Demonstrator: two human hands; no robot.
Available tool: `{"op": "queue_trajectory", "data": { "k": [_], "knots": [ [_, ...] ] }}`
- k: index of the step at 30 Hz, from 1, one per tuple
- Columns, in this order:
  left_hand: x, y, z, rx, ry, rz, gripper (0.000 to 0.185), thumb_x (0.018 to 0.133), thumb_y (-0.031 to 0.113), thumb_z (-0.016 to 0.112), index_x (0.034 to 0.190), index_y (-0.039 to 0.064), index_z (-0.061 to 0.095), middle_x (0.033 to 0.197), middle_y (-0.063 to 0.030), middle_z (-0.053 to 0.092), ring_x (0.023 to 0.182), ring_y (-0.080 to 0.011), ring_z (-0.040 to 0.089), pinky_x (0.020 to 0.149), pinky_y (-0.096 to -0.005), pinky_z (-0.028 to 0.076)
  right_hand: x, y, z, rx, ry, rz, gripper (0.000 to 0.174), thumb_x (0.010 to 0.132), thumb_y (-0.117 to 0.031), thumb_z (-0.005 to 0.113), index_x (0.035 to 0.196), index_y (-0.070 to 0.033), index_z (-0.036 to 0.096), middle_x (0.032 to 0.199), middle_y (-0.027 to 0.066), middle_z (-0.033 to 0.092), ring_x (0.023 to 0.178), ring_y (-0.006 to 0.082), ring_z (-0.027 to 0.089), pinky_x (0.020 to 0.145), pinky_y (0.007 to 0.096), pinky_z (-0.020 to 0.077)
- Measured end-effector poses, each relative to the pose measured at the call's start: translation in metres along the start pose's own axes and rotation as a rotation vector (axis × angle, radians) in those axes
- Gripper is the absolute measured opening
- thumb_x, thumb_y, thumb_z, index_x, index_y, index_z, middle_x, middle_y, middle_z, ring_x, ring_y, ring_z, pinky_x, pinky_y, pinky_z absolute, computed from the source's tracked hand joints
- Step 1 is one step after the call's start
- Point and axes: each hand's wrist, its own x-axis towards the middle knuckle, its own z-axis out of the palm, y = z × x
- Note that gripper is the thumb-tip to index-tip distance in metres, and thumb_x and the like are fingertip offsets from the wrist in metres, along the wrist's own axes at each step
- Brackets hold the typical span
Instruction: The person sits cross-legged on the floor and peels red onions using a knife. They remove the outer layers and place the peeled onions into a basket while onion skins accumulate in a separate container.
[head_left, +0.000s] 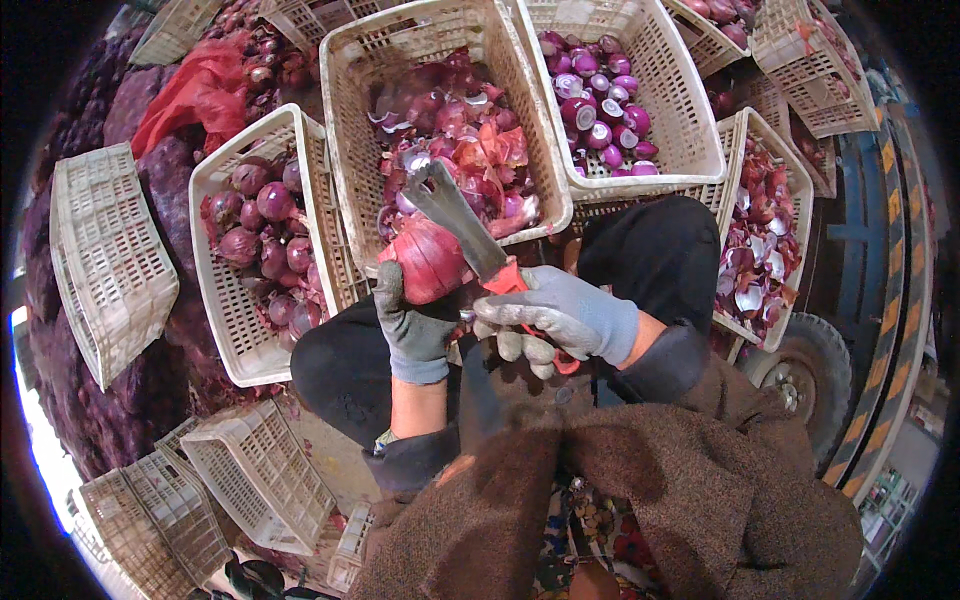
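A large red onion with its skin on rests in my left hand, which wears a grey work glove. My right hand, gloved too, grips the red handle of a broad-bladed knife. The blade points up and left, its notched tip beyond the onion; whether the blade touches the onion I cannot tell. Beneath both lies a plastic crate holding onion skins and trimmings. Peeled purple onions with cut ends fill part of the crate at upper right.
Unpeeled onions sit in a crate on the left. Another crate at right holds skins and scraps. A wheel stands beside a striped metal edge. Mesh onion sacks and stacked crates line the left.
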Motion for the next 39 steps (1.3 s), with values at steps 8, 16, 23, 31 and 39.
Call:
{"op": "queue_trajectory", "data": {
  "k": [8,16,23,31,39],
  "knots": [
    [0.007,0.003,0.001,0.089,-0.03,0.0,0.074,0.08,0.054,0.066,0.135,0.008,0.045,0.134,-0.0121,0.05,0.124,-0.0316,0.049,0.104,-0.0503,0.041,0.006,-0.005,-0.004,0.049,-0.034,-0.029,0.039,0.094,-0.04,0.058,0.095,-0.001,0.059,0.067,0.0037,0.057,0.044,0.0068,0.048,0.042,0.0276,0.0468],
    [0.004,0.001,0.012,0.131,0.088,0.047,0.07,0.08,0.056,0.063,0.132,0.011,0.051,0.129,-0.0088,0.056,0.115,-0.0286,0.055,0.097,-0.0465,0.046,0.011,-0.008,-0.015,-0.191,-0.147,-0.069,0.039,0.095,-0.04,0.058,0.093,-0.001,0.059,0.067,0.0043,0.058,0.042,0.0086,0.052,0.038,0.0262,0.0441],
    [0.012,-0.008,0.006,-0.041,0.12,0.074,0.07,0.079,0.056,0.065,0.132,0.012,0.051,0.129,-0.0074,0.057,0.115,-0.0272,0.055,0.099,-0.0443,0.044,0.024,-0.001,-0.017,-0.126,-0.07,-0.12,0.038,0.094,-0.04,0.059,0.093,-0.002,0.06,0.066,0.0032,0.058,0.042,0.0072,0.051,0.039,0.0245,0.0432],
    [0.017,-0.017,-0.013,-0.098,0.096,0.121,0.07,0.089,0.059,0.05,0.14,0.012,0.042,0.135,-0.014,0.051,0.124,-0.0335,0.049,0.106,-0.0504,0.038,0.038,0.011,-0.017,-0.107,-0.091,-0.14,0.038,0.094,-0.04,0.059,0.093,-0.002,0.061,0.065,0.0026,0.058,0.04,0.0075,0.051,0.038,0.0232,0.0418],
    [0.011,-0.016,0.012,-0.087,0.073,0.143,0.062,0.09,0.054,0.054,0.135,0.011,0.047,0.133,-0.0106,0.053,0.119,-0.0296,0.052,0.103,-0.0446,0.041,0.046,0.0,-0.016,0.068,-0.13,-0.137,0.034,0.095,-0.036,0.057,0.093,-0.002,0.061,0.065,0.0021,0.058,0.039,0.0069,0.046,0.037,0.0225,0.0388]
  ]
}}
